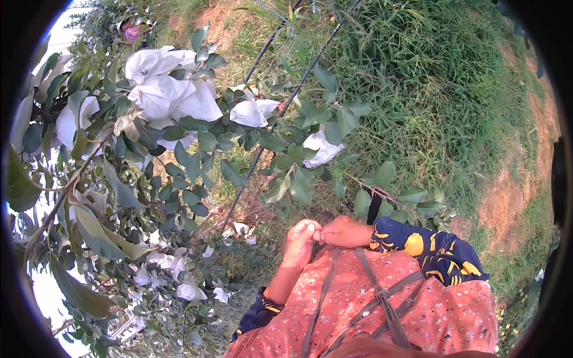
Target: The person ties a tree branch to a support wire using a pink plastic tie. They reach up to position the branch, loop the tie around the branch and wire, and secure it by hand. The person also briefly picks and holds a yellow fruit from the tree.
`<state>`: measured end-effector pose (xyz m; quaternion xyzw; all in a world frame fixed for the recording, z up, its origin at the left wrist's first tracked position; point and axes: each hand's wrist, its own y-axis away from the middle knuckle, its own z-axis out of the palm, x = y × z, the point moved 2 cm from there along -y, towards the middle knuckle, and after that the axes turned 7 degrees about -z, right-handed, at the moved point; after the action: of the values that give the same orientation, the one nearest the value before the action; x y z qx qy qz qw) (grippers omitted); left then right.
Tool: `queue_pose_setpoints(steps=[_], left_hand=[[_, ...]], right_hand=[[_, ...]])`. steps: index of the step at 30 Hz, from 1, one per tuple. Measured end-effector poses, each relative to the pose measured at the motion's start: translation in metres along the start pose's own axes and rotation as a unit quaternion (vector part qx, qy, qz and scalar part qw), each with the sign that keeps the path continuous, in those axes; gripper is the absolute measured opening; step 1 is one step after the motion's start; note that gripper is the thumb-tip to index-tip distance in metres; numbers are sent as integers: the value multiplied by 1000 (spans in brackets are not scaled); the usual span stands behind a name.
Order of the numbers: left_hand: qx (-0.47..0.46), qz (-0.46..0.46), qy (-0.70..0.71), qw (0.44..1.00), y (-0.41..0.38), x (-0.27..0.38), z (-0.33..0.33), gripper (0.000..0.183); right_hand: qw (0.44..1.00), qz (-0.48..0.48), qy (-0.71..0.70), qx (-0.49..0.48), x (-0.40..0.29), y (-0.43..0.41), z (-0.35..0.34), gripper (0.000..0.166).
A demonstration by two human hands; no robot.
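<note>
My left hand (301, 244) and my right hand (345, 232) meet at the fingertips in front of my waist. Their fingers are bent together; whether anything small is pinched between them I cannot tell. Just beyond the hands hangs a leafy fruit-tree branch (297, 172). A white fruit bag (322, 148) is among its leaves, and a second white bag (254, 111) hangs farther to the left. A larger cluster of white bags (168, 89) is at the upper left. Dark straps (391, 313) cross the red patterned garment (438, 313) on my body.
Foliage with more white bags (190, 290) fills the lower left. Two thin dark lines, perhaps hoses or wires (309, 71), run slantwise past the branches. Tall grass (425, 89) covers the ground on the right, beside bare soil (501, 210). Another person (133, 32) is partly visible far off.
</note>
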<state>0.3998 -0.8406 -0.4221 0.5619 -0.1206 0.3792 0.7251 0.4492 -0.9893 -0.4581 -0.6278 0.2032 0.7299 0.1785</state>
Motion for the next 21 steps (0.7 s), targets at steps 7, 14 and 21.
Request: queue_pose_setpoints(steps=[7,14,21], left_hand=[[17,0,-6,1000,-2,3,-4,17],[-21,68,60,996,7,12,-20,18],[-56,184,114,975,46,-7,-71,17]], right_hand=[[998,41,18,-51,-16,-12,-8,26],[976,136,-170,-19,-9,-26,19,30],[930,192,-315,-15,-23,-36,84,25]])
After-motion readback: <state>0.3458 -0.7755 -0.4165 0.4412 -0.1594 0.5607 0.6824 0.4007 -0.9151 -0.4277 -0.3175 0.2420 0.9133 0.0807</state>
